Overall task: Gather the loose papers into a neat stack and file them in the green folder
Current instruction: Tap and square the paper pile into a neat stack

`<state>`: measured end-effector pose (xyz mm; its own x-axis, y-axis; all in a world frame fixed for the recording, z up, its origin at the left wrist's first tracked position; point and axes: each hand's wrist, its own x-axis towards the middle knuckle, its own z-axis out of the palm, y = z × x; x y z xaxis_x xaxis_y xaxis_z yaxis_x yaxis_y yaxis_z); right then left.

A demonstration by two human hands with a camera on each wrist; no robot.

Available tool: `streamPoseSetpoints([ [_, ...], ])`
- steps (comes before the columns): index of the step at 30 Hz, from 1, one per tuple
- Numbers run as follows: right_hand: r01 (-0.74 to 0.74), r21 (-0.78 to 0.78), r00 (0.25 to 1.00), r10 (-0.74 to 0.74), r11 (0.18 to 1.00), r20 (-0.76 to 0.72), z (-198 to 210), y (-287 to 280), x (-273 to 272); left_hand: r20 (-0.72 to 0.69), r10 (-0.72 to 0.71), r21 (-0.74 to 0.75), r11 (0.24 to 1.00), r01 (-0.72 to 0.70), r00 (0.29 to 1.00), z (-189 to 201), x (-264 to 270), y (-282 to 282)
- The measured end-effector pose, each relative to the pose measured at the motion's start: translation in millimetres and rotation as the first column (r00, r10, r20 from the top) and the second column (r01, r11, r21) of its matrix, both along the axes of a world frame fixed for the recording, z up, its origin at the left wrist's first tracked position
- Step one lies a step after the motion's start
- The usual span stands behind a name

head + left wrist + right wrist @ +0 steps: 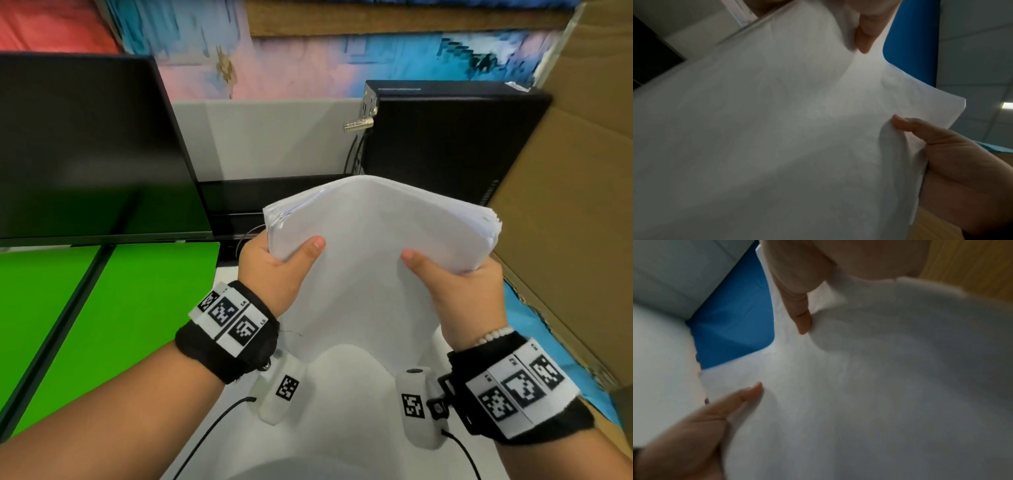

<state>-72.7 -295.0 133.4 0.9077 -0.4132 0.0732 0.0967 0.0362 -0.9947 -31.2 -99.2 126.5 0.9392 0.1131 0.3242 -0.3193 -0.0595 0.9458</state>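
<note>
A stack of white papers (370,222) is held upright over the white desk, its top edges uneven and fanned. My left hand (284,263) grips the stack's left side, thumb on the front sheet and fingers hidden behind. My right hand (448,277) grips the right side the same way. The sheets bow between the two thumbs. The green folder (144,308) lies open flat on the desk at the left, with a dark spine down its middle. In the left wrist view the papers (777,129) fill the picture; in the right wrist view the papers (879,386) do too.
A dark monitor (85,147) stands behind the folder. A black computer case (445,144) stands at the back right. A cardboard sheet (575,205) leans along the right side. White desk surface (342,377) shows below the papers, with thin black cables near the front.
</note>
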Motion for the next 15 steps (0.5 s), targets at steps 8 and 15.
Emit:
streamPoseSetpoints([
  [8,0.117,-0.223,0.934,-0.031,0.968,0.355,16.3,-7.8,-3.2,0.257,-0.112,0.112,0.990,0.086,0.960,23.1,-1.0,5.2],
  [15,0.226,-0.527,0.910,0.016,0.819,0.415,21.6,-19.8,9.0,0.328,-0.169,0.219,0.971,0.099,0.929,32.4,7.5,10.2],
])
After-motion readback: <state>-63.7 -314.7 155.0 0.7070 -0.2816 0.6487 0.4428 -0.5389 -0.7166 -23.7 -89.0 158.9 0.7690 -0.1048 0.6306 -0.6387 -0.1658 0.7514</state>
